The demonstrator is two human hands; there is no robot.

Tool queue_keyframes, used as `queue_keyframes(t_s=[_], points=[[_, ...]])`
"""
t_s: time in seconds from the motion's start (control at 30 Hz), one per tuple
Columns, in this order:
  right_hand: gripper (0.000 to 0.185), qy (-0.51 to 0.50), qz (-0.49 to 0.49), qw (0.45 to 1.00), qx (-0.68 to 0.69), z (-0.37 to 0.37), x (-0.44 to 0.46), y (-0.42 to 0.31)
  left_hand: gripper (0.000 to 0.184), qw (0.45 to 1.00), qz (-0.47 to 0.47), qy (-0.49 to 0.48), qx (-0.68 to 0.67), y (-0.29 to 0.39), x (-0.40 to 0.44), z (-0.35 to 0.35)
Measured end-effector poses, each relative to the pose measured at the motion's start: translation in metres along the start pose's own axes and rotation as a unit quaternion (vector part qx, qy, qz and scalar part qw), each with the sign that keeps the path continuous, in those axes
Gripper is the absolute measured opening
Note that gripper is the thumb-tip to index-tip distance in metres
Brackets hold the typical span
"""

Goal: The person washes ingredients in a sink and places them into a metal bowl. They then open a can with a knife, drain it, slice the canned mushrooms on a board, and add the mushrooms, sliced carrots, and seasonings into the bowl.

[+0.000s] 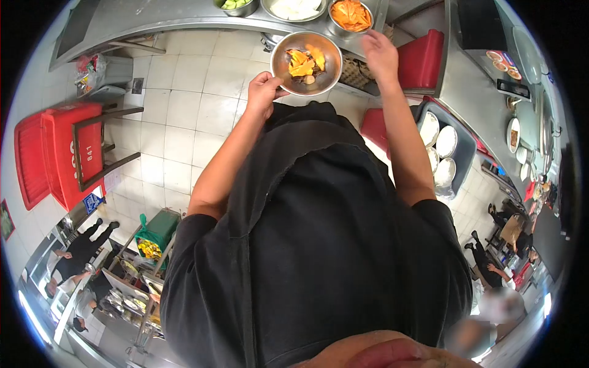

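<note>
My left hand (264, 93) grips the rim of a metal bowl (335, 69), thumb on the near side, holding it off the counter in front of my body. Inside the bowl lie yellow-orange slices (300, 62), some dark pieces and a pale roundish piece. My right hand (381, 56) is at the near right edge of a metal bowl of orange carrot slices (351, 15); its fingers are smeared by motion, so their closure is unclear. Left of that stand a bowl of white slices (294, 8) and a bowl of green pieces (235, 5).
The steel counter (178, 23) runs along the front. To my right are a red container (423, 61) and a grey tub (467, 150) with white bowls (446, 141). Red bins (73, 156) stand left on tiles. Other people (80, 251) are farther off.
</note>
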State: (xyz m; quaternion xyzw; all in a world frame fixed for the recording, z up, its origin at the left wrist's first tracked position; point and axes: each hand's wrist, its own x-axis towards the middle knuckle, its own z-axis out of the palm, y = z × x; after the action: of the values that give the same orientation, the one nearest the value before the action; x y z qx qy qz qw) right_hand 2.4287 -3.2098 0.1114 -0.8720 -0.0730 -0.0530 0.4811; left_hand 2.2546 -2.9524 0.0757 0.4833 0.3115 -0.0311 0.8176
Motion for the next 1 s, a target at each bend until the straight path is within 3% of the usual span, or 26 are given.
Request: queue_keyframes(t_s=[0.07,0.13,0.4,0.43,0.57,0.63,0.73,1.0], points=[[0.041,-0.015,0.112,0.973,0.201,-0.017,-0.012,0.005,0.024,1.0,-0.008,-0.006,0.004,0.0,-0.003,-0.003],[0.042,-0.015,0.166,0.967,0.193,-0.037,-0.034,0.006,0.025,1.0,-0.015,-0.019,0.005,-0.005,-0.002,-0.01],[0.033,-0.043,0.264,0.963,-0.008,-0.068,-0.214,0.05,0.023,0.996,-0.048,-0.074,0.021,-0.015,-0.002,-0.029],[0.033,-0.042,0.226,0.971,-0.072,-0.064,-0.249,0.092,0.024,0.994,-0.052,-0.09,0.026,-0.016,-0.001,-0.03],[0.032,-0.065,0.345,0.929,-0.116,-0.062,-0.321,0.057,0.025,0.989,-0.06,-0.131,0.046,0.001,0.01,-0.028],[0.034,-0.07,0.397,0.906,-0.126,-0.059,-0.345,0.056,0.026,0.986,-0.061,-0.146,0.055,0.008,0.012,-0.027],[0.036,-0.059,0.366,0.914,-0.165,-0.049,-0.369,0.08,0.027,0.982,-0.059,-0.169,0.058,0.019,0.018,-0.026],[0.039,-0.063,0.417,0.895,-0.145,-0.044,-0.385,0.112,0.027,0.974,-0.049,-0.198,0.1,0.024,-0.014,-0.014]])
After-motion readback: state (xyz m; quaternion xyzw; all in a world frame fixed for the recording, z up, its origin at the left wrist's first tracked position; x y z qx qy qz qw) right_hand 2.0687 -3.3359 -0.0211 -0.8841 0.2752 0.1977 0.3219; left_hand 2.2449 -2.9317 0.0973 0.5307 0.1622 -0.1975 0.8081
